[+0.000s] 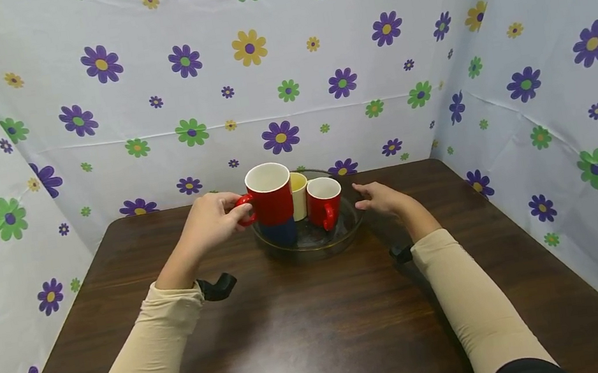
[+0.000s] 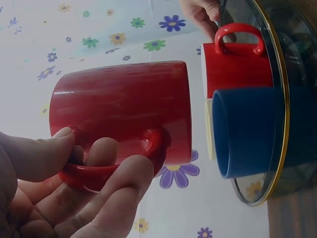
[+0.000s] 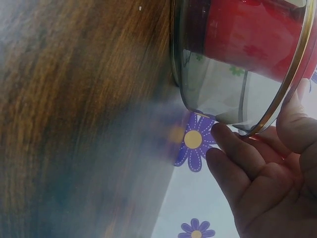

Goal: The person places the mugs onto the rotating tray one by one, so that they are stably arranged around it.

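My left hand (image 1: 210, 222) grips the handle of a large red mug (image 1: 273, 206) with a white inside, held upright above the blue mug (image 1: 281, 234). In the left wrist view the held mug (image 2: 124, 106) is apart from the blue one, fingers through and around its handle. The blue mug, a pale yellow mug (image 1: 300, 202) and a smaller red mug (image 1: 318, 208) stand in a clear glass bowl (image 1: 314, 249) with a gold rim. At the bowl's right side is my right hand (image 1: 391, 200), its fingers loosely extended close by the gold rim (image 3: 292, 67) and holding nothing.
The bowl stands toward the back of a dark brown wooden table (image 1: 321, 331). Behind it and at both sides hangs a white flowered cloth (image 1: 222, 62). A black wrist mount (image 1: 218, 287) sticks out by my left wrist.
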Tool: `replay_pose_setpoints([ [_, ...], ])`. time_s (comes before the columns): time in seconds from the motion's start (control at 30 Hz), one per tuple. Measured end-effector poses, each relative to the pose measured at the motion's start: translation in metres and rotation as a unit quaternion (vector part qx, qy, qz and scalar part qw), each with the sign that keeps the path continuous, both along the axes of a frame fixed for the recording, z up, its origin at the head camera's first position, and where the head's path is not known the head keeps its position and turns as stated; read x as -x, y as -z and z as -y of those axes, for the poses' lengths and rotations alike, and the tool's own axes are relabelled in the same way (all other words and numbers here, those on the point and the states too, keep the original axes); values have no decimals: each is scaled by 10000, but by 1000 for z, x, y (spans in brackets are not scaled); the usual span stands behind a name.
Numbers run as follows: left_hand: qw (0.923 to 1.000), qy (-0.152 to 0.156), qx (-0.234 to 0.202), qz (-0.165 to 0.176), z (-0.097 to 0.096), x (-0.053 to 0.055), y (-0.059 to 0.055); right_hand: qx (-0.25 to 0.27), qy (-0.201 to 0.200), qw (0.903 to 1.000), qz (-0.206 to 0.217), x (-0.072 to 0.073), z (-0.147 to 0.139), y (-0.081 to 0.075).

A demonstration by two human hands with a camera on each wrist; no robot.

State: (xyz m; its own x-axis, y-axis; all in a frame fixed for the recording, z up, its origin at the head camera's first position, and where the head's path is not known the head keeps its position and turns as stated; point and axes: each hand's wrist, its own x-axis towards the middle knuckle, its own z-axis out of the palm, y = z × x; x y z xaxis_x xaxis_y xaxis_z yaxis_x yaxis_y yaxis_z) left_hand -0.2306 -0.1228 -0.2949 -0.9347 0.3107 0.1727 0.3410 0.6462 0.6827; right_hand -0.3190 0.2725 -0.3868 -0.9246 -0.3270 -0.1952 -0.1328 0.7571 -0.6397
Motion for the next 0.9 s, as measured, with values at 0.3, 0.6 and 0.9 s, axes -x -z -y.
replay_pose_setpoints([
  [0.3, 9998, 161, -82, 40, -18, 1, 7, 28, 25, 10000, 9, -1, -1, 2],
  [0.6, 9993, 372, 30, 65, -38, 4, 15, 77, 43, 10000, 39, 1, -1, 3],
  [0.9, 9991, 425, 81, 8, -49, 7, 20, 252, -40, 9997, 8, 3, -3, 4],
])
